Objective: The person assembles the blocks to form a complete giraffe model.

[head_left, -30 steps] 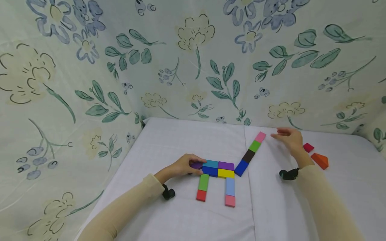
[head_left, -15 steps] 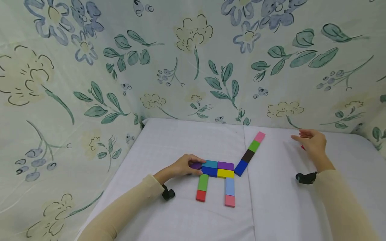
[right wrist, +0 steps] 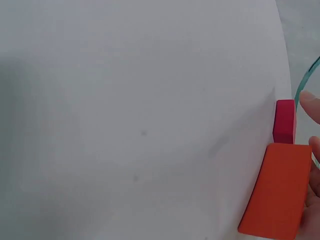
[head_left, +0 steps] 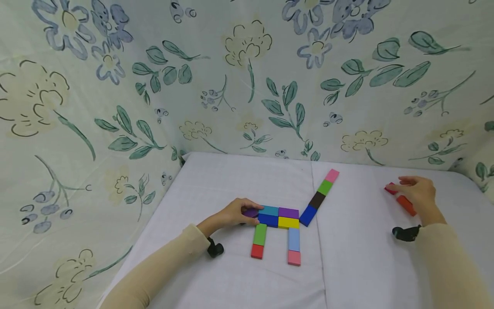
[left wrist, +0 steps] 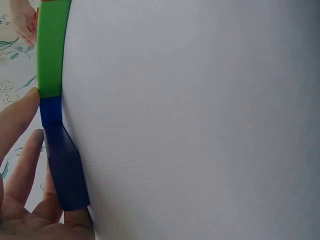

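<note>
At the left end of a flat figure of colored blocks (head_left: pixel 269 221), my left hand (head_left: pixel 232 212) grips a dark purple block (head_left: pixel 251 212) between thumb and fingers. Its fingertips reach the edges of the teal block (head_left: pixel 269 210) and the blue block (head_left: pixel 268 220). The left wrist view shows a dark block (left wrist: pixel 67 167) within the fingers, beyond it a green block (left wrist: pixel 52 52). On the right, my right hand (head_left: pixel 420 193) hovers over a red block (head_left: pixel 391 187) and an orange block (head_left: pixel 406 205). In the right wrist view its thumb (right wrist: pixel 311 106) is apart from the red block.
A slanted row of blocks, topped by a pink block (head_left: pixel 332 175), rises from the figure's right end. Two legs of blocks point toward me, one ending in a red block (head_left: pixel 257 251). A white cloth (head_left: pixel 216 180) covers the table; a floral curtain (head_left: pixel 247 86) hangs behind.
My right hand has moved right from beside the pink block, then down toward me over the red and orange blocks. The left hand has kept its place at the figure.
</note>
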The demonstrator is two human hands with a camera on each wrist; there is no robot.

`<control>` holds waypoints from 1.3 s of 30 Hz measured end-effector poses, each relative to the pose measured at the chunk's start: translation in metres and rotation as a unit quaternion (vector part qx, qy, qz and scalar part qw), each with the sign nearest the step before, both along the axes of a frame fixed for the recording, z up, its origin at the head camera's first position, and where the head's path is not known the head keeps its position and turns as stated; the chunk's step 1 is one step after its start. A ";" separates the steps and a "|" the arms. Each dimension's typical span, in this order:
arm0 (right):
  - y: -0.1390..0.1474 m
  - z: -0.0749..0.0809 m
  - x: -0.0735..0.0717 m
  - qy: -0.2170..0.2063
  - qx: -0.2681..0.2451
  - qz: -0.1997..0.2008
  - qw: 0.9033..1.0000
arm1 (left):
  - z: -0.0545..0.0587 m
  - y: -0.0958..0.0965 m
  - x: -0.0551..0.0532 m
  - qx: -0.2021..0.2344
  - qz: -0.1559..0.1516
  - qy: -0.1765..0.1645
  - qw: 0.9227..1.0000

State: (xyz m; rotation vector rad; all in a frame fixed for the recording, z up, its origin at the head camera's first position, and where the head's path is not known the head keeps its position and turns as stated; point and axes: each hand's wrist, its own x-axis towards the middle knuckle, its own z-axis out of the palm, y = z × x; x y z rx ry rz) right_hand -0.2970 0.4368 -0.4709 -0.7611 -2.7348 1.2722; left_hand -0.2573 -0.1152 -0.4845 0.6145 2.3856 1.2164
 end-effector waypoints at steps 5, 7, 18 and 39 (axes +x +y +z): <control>0.007 -0.003 0.004 -0.028 -0.023 0.004 0.999 | 0.000 -0.001 0.001 0.004 0.002 -0.006 1.000; 0.007 -0.004 0.005 -0.031 -0.028 0.006 0.999 | 0.000 -0.001 0.001 0.006 0.003 -0.007 1.000; 0.012 -0.009 -0.001 -0.029 0.011 0.027 0.999 | -0.001 -0.001 -0.001 0.006 0.001 -0.005 1.000; -0.004 0.007 -0.007 0.001 0.018 0.065 0.998 | 0.001 -0.001 0.000 0.002 0.003 -0.009 1.000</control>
